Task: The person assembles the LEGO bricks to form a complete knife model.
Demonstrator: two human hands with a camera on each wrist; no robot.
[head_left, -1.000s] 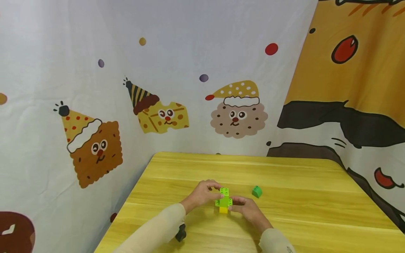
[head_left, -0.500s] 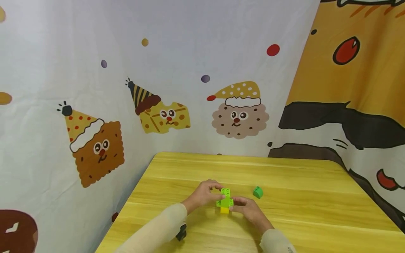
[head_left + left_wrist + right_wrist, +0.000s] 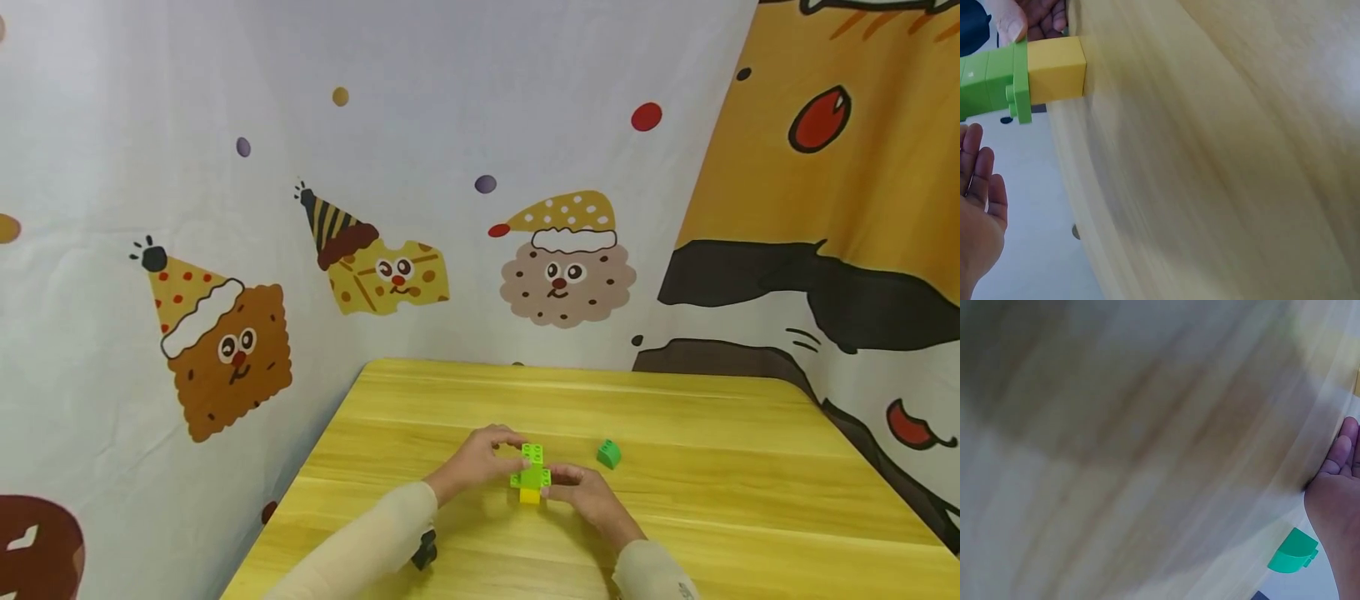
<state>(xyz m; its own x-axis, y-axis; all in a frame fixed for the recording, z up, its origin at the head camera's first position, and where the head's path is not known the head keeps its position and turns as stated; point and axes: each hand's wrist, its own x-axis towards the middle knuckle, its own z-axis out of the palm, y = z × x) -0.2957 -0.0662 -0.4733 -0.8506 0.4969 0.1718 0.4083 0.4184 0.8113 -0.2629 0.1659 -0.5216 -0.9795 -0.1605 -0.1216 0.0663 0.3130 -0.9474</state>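
Observation:
A small stack of toy building bricks stands upright on the table: light green bricks (image 3: 532, 475) on top, a light green plate (image 3: 1021, 84) jutting out at both sides below them, and a yellow brick (image 3: 529, 496) at the bottom. From the left, my left hand (image 3: 480, 457) holds the upper green bricks between thumb and fingers. On the other side my right hand (image 3: 591, 495) pinches the right end of the plate. In the left wrist view, the right thumb (image 3: 1012, 28) rests at the plate's edge. The right wrist view shows only part of the right hand (image 3: 1338, 481).
A darker green brick with a curved top (image 3: 609, 454) lies on the wooden table (image 3: 712, 467), behind and to the right of the stack. A black object (image 3: 424, 550) shows beneath the left sleeve. Behind the table hangs a white cloth (image 3: 420, 125) printed with cartoon food.
Both hands keep the same hold on the stack. The whole head view shifts only slightly; the curved green brick stays in its place.

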